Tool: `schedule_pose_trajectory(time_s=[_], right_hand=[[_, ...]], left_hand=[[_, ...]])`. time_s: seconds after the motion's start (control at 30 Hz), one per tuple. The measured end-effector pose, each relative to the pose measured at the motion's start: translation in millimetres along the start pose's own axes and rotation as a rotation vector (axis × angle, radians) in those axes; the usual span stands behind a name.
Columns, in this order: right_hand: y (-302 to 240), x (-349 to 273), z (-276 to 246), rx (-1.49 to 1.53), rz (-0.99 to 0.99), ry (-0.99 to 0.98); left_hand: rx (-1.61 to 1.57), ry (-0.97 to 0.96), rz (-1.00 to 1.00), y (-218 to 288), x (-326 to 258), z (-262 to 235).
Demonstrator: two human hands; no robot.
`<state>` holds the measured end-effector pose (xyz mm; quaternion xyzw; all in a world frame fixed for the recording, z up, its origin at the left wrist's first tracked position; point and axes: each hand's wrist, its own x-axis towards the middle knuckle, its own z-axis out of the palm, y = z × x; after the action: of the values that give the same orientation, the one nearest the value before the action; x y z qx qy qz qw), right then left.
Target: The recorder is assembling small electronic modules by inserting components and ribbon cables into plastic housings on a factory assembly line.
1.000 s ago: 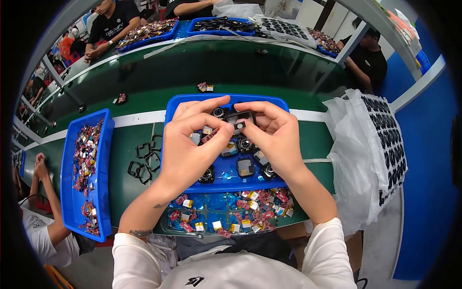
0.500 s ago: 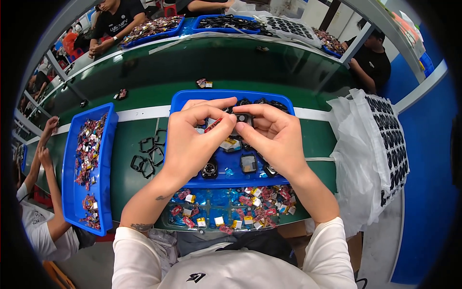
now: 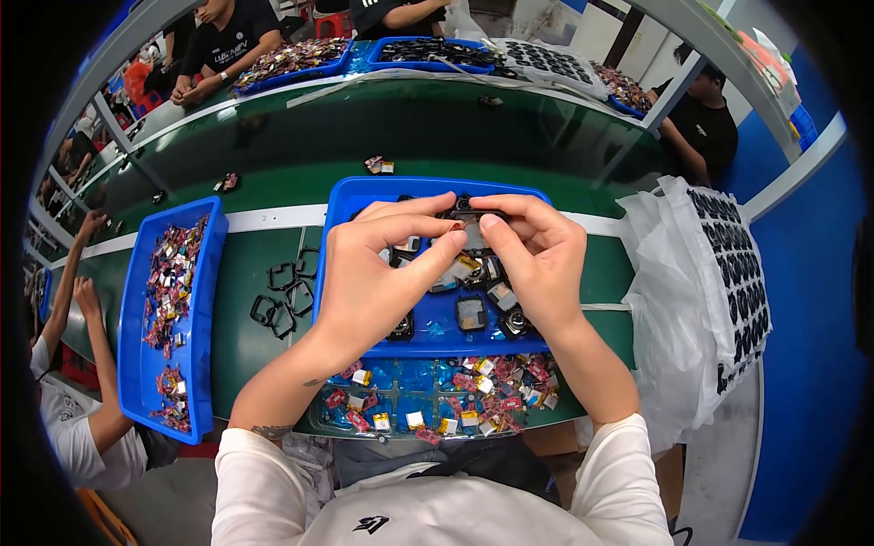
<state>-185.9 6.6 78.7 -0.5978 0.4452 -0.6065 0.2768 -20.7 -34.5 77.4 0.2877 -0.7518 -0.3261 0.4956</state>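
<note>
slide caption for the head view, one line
Left hand close beside the right hand, which pinches a black part over a blue tray of small casings.

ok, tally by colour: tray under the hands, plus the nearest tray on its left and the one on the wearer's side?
Blue: 2 (centre blue tray, left-hand blue tray)
Clear: 1 (compartmented tray)
Total: 3

Under the fingers (image 3: 435, 264), a tray (image 3: 428, 347) holds cases (image 3: 471, 315). Left of the fingers lie frames (image 3: 286, 298), then a bin (image 3: 207, 318) of boards (image 3: 170, 282); right, sheeting (image 3: 660, 264); beyond, the belt (image 3: 410, 127).
</note>
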Motion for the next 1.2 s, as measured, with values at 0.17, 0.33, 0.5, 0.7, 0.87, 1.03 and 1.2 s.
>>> schedule_pose_trajectory(time_s=[0.17,0.33,0.5,0.7,0.87,1.03,1.2], right_hand=[[-4,-1,-1,0.121,0.115,0.021],[-7,0,-1,0.119,0.089,0.035],[-4,-2,1,-0.020,-0.092,0.079],[-5,-2,0,0.065,-0.123,0.003],[-10,3,-1,0.185,0.056,-0.057],[31,47,-30,0.055,0.061,0.032],[160,107,-111,-0.316,0.304,0.214]], left_hand=[[0.073,-0.024,-0.073,11,2,-4],[-0.279,-0.159,-0.321,9,1,-6],[-0.643,-0.212,-0.441,5,3,-4],[-0.553,-0.022,-0.377,5,3,4],[-0.426,-0.038,-0.309,-15,4,2],[-0.520,-0.031,-0.306,-4,19,-19],[-0.410,0.010,-0.265,1,25,-35]])
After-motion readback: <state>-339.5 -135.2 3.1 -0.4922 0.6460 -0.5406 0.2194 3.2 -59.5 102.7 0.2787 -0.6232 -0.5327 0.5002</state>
